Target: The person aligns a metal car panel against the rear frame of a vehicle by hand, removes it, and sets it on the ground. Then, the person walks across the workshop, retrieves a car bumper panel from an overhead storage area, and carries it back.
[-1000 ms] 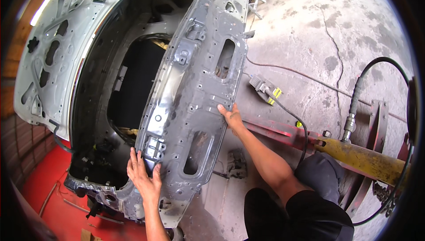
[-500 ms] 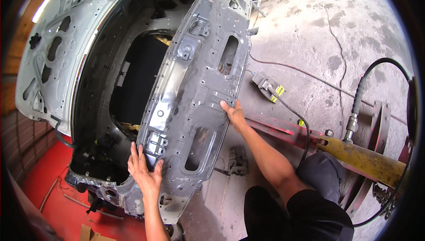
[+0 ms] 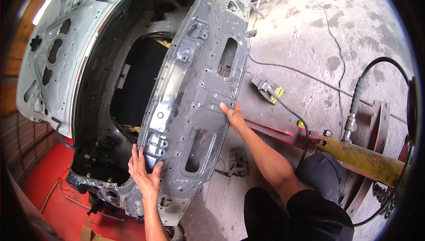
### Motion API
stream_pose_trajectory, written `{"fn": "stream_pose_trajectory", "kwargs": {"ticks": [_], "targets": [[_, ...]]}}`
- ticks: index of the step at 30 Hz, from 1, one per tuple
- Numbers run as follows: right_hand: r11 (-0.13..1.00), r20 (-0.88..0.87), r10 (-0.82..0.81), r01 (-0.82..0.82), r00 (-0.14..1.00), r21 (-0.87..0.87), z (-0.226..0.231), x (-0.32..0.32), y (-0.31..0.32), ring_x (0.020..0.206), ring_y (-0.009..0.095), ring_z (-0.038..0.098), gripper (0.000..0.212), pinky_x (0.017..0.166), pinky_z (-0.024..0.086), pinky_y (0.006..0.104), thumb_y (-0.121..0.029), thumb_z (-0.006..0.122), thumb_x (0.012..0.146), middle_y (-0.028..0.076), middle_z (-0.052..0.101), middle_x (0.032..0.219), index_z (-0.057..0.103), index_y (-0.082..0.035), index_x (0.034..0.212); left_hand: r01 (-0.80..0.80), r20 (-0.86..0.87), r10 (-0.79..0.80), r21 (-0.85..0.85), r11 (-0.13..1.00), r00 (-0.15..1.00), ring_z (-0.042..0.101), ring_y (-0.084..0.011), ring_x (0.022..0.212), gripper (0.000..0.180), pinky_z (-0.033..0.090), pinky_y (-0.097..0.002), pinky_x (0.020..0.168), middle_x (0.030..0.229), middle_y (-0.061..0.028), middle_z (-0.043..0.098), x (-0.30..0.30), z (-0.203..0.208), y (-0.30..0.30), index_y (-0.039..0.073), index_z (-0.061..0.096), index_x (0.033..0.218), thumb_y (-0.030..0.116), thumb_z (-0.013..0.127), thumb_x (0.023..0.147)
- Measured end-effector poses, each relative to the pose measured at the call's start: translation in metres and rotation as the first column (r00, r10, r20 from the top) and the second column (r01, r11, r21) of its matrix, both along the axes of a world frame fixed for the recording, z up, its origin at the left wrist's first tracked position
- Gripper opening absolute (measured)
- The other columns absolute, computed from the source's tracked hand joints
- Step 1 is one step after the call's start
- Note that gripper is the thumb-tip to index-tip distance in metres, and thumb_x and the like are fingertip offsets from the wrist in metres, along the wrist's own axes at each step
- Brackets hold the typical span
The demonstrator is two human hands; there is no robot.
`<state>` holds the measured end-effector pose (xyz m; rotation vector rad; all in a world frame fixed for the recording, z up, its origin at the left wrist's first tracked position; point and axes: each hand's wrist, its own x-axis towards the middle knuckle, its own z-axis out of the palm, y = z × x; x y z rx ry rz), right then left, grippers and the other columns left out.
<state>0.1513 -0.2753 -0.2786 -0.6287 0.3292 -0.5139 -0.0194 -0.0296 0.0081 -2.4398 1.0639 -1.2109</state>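
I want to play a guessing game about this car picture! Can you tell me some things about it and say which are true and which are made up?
1. Both hands touch the grey metal panel. True: the left hand lies flat near its lower end, and the right hand is on its right edge.
2. The white trunk lid is closed. False: it stands open, its inner side showing.
3. A yellow bar lies by the person's right side. True.
4. The floor is smooth and new. False: it is stained, cracked concrete.
5. The right hand holds a hammer. False: it holds only the panel.
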Motion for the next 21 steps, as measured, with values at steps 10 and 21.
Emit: {"fn": "stream_pose_trajectory", "kwargs": {"ticks": [10, 21], "targets": [[0.991, -0.012, -0.134, 0.134, 0.991, -0.012, -0.02, 0.033, 0.007, 0.094, 0.03, 0.067, 0.073, 0.06, 0.058, 0.0432, -0.04, 0.075, 0.088, 0.022, 0.06, 0.121, 0.037, -0.002, 0.138, -0.01, 0.029, 0.009, 0.033, 0.999, 1.0, 0.045, -0.0401, 0.129, 0.076, 0.033, -0.0496, 0.109, 0.152, -0.0177, 0.043, 0.0, -0.003, -0.004, -0.001, 0.052, 0.139, 0.026, 0.079, 0.073], [0.997, -0.022, -0.083, 0.083, 0.996, -0.003, -0.011, 0.023, 0.005, 0.102, 0.033, 0.066, 0.086, 0.065, 0.058, 0.0449, -0.041, 0.074, 0.088, 0.026, 0.056, 0.127, 0.029, 0.004, 0.145, -0.011, 0.03, 0.01, 0.036, 0.999, 1.0, 0.045, -0.0398, 0.128, 0.075, 0.033, -0.0494, 0.108, 0.152, -0.0177, 0.044, 0.0, -0.001, -0.002, -0.002, 0.053, 0.137, 0.034, 0.078, 0.076]]}}
